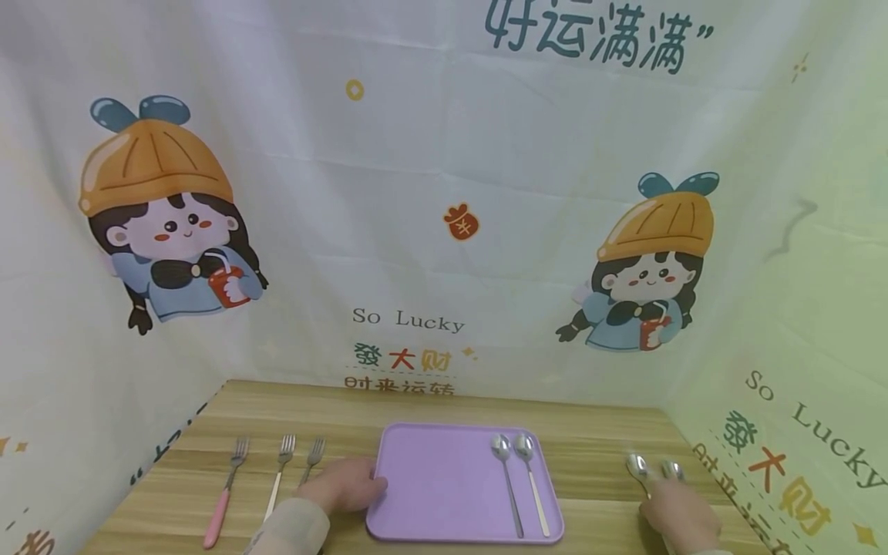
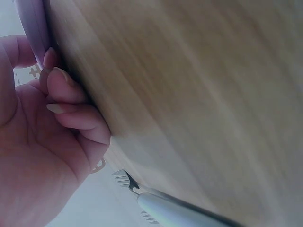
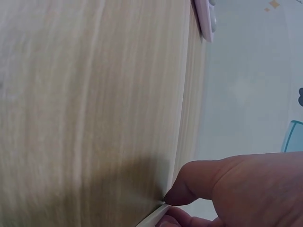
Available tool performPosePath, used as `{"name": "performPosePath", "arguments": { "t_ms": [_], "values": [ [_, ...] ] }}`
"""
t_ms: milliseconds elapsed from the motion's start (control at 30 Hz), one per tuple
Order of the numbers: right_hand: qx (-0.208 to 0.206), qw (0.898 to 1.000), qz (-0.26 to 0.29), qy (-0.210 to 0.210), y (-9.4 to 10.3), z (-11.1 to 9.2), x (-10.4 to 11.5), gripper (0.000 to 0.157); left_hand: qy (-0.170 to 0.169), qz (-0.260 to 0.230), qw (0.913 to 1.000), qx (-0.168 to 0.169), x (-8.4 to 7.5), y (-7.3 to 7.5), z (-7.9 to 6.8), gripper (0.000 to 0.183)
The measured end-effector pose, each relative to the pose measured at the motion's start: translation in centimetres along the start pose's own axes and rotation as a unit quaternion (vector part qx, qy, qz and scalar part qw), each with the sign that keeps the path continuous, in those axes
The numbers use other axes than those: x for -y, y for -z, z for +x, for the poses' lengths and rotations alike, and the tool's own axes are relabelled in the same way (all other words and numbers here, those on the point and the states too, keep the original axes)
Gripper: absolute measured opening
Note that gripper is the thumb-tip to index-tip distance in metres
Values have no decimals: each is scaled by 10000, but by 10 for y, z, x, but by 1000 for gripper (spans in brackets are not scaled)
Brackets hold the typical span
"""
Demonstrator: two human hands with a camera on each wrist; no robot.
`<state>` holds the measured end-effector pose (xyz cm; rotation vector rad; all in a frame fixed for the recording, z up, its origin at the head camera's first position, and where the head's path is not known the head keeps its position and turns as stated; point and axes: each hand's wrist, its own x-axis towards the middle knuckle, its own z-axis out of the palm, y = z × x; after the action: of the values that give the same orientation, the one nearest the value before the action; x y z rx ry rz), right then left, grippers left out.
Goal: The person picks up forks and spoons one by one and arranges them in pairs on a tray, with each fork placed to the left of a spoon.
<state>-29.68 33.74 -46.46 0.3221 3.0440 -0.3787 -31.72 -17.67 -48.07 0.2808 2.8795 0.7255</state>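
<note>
A lilac tray (image 1: 437, 482) lies on the wooden table, with two spoons (image 1: 523, 447) side by side on its right part. My left hand (image 1: 349, 483) grips the tray's left edge, thumb over the rim and the other fingers curled at its side in the left wrist view. On the right, two more spoons (image 1: 636, 465) lie on the table, their handles mostly covered by my right hand (image 1: 680, 515). In the right wrist view, thumb and finger pinch a pale spoon handle (image 3: 154, 216) close over the wood; its bowl is out of that view.
Three forks stand apart left of the tray: a pink-handled fork (image 1: 225, 493), a white-handled fork (image 1: 280, 470), and another fork (image 1: 314, 455) partly hidden by my left hand. A printed cloth (image 1: 416, 270) hangs behind the table and along its sides.
</note>
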Motion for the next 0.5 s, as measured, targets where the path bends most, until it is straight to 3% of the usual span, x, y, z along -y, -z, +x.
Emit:
{"name": "performPosePath", "arguments": {
  "t_ms": [233, 500],
  "values": [
    [168, 9998, -24, -91, -3, 1, -1, 33, 38, -16, 9999, -104, 1, -4, 1, 22],
    [239, 9996, 51, -135, -4, -1, -2, 23, -1, -35, 10000, -49, 1, -2, 0, 21]
  ]
}}
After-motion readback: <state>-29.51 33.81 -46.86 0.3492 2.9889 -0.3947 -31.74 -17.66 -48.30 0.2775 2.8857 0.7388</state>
